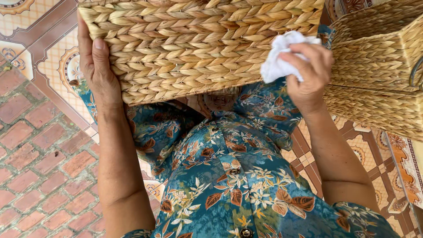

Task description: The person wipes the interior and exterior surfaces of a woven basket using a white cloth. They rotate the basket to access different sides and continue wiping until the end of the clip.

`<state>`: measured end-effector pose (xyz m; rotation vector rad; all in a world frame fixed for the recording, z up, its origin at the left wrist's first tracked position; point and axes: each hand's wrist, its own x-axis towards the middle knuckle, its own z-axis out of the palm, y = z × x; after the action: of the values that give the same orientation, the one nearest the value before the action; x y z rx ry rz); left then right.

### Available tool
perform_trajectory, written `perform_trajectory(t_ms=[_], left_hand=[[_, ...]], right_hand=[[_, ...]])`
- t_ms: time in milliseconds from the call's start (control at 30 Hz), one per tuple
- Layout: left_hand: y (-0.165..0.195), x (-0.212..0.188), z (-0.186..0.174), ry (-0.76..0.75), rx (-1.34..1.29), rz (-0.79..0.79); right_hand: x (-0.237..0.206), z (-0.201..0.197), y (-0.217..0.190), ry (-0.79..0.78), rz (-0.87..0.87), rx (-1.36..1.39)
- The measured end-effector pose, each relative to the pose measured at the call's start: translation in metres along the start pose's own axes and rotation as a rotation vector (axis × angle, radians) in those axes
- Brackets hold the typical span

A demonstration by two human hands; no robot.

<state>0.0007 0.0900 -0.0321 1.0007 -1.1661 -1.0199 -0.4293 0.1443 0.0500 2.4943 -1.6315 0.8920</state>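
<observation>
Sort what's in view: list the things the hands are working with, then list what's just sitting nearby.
In hand:
- left hand gripping the side of the woven basket
- right hand holding a crumpled white cloth against that basket

Just nearby:
- second woven basket, at the right, untouched
- patterned floor tiles
- brick paving

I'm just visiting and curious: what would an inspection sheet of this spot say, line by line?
Surface: patterned floor tiles under the person, red brick paving beside them.
Job's things: a woven basket held up in front of the person; a white cloth pressed against its side.
Clutter: a second woven basket close by on the cloth side.
Grippers: left hand grips the basket's edge, thumb on the weave; right hand is closed around the cloth.
Cables: nothing seen.
Surroundings: the person's leaf-print shirt fills the lower view; no other people seen.
</observation>
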Motion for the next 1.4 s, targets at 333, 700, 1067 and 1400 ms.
perform_trajectory(t_ms=[333, 700, 1067, 1400], left_hand=[[-0.005, 0.002, -0.008, -0.01, -0.013, -0.016], [-0.006, 0.007, 0.003, -0.018, -0.034, 0.032], [-0.013, 0.006, 0.006, 0.019, -0.022, 0.015], [-0.018, 0.008, 0.004, 0.028, 0.089, 0.024]], right_hand=[[0.039, 0.126, -0.147, -0.029, -0.175, 0.314], [0.066, 0.091, -0.017, 0.154, -0.175, -0.025], [0.072, 0.103, -0.027, 0.23, 0.191, 0.173], [0.14, 0.188, -0.133, 0.017, -0.365, 0.141]])
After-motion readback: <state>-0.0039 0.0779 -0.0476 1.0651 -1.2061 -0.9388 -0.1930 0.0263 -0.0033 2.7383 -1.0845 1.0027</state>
